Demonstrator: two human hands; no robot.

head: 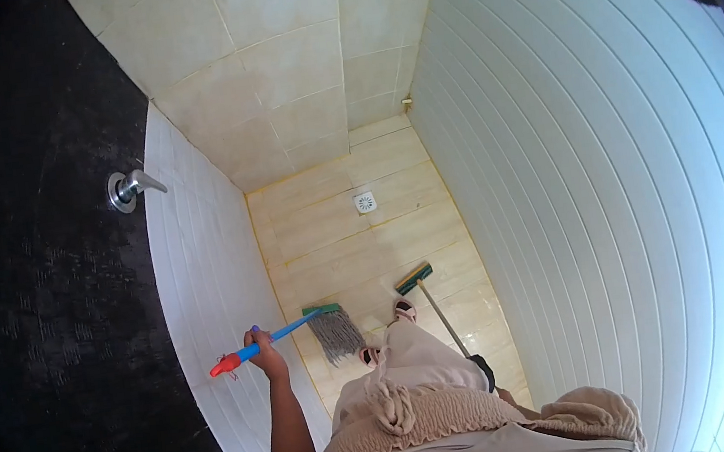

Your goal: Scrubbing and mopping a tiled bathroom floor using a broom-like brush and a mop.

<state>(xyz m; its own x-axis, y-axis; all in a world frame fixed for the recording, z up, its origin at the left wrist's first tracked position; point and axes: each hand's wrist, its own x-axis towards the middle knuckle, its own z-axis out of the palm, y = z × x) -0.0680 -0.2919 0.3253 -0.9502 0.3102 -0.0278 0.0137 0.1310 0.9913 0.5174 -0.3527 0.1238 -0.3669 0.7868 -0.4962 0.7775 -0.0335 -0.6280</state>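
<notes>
My left hand (260, 346) is wrapped around the blue handle (287, 329) of a string mop, just below its red end cap (225, 365). The mop's grey strings (336, 335) spread over the floor from a green head (321, 309), beside one of my feet. On my right stands a push brush (413, 278) with dark green bristles and a yellowish strip, its head on the floor. Its pale stick (444, 320) slants up towards a black thing (483, 370) by my hip. My right wrist (507, 398) shows just behind that; clothing hides the fingers and their grip.
Cream tiles cover the floor (322, 230), with a square drain (365, 202) in it. A white panelled wall (570, 169) closes the right side, and a tiled wall (290, 67) stands ahead. At left are a low white panel (203, 244) and a black surface with a chrome lever (130, 189).
</notes>
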